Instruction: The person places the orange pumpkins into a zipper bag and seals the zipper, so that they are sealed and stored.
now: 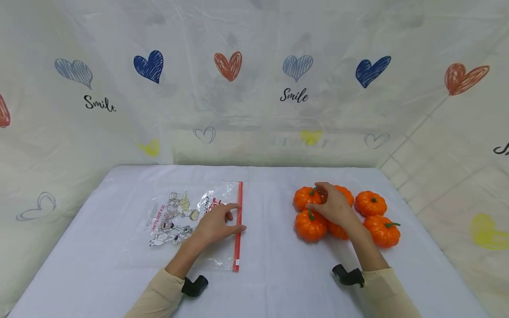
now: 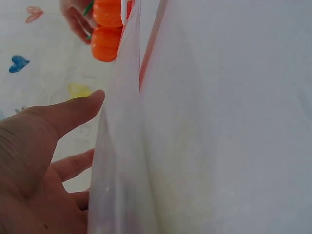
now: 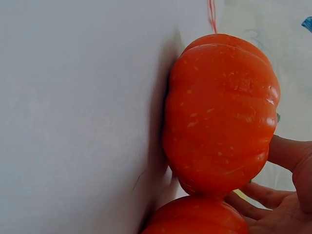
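A clear zip bag (image 1: 175, 251) with cartoon print and a red zip strip (image 1: 240, 194) lies flat on the left. Over it is my left hand (image 1: 216, 224), its thumb and fingers spread apart beside the strip with nothing between them. On the right, several small orange pumpkins with green stems sit close together. My right hand (image 1: 334, 205) is over the left part of this group, thumb and fingers parted, fingertips at the back-left pumpkin (image 1: 302, 201). Its thumb overlaps the top of the front-left pumpkin (image 1: 312, 229). In the right wrist view, a pumpkin (image 3: 219, 112) largely blocks the fingers.
Two pumpkins stand at the group's right side, one at the back (image 1: 370, 203) and one in front (image 1: 381, 234). A white cloth covers the table (image 1: 266, 274). Behind it hangs a pale sheet (image 1: 254, 101) printed with hearts. Black wrist mounts (image 1: 195, 286) sit on both forearms.
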Demonstrator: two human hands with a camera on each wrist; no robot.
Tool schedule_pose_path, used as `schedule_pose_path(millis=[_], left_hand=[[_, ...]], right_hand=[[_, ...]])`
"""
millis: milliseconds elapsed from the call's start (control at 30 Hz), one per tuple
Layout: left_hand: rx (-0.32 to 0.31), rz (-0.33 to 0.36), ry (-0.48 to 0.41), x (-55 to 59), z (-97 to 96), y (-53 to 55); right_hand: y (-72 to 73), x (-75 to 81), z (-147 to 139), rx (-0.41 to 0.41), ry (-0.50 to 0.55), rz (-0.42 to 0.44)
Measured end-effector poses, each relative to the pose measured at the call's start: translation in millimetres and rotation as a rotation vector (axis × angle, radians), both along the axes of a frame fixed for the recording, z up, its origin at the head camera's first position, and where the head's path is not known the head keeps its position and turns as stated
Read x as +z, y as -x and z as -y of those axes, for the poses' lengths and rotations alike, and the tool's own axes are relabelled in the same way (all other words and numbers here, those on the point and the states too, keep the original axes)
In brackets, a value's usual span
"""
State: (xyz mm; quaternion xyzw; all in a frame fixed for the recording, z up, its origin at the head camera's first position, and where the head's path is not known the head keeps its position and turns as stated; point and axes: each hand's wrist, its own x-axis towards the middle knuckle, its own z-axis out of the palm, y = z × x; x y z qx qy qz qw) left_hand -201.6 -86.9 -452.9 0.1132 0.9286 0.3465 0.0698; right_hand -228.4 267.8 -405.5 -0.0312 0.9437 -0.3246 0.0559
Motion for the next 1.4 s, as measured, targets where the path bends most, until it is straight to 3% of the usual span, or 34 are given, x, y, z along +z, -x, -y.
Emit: schedule_pose_path(millis=[500, 800, 1033, 1400], left_hand=[[0.039, -0.044, 0.052, -3.5, -5.8, -0.8], [0.037, -0.047, -0.001, -1.6, -6.7, -3.7], [0.076, -0.060, -0.057, -5.7, -8.0, -2.4], [0.170, -0.107, -0.132, -5.0, -9.4, -3.5]], right_hand=[[11.0, -0.5, 2.2, 0.040, -0.017, 0.098], [12.6, 3.2, 2.6, 0.021, -0.033, 0.142], [14.9, -0.6, 2.1, 0.005, -0.018, 0.128], [15.2, 9.4, 14.5, -0.026, 0.150, 0.069]])
